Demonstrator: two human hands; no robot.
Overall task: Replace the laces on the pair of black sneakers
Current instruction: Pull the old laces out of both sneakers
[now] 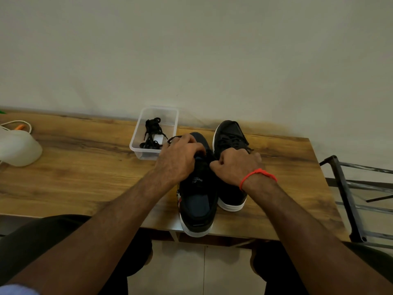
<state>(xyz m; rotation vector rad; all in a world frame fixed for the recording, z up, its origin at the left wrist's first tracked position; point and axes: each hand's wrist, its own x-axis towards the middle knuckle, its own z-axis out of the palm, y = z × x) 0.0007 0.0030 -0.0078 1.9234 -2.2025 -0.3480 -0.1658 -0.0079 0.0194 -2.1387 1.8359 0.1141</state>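
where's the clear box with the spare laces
In the head view the clear box sits on the table by the wall, just left of the near sneaker.

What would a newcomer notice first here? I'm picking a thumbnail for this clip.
Two hands, left hand and right hand, working at the near black sneaker at the wooden table's front edge. Its partner, the far sneaker, stands just right of it. Behind them, a clear plastic tub holds black laces.
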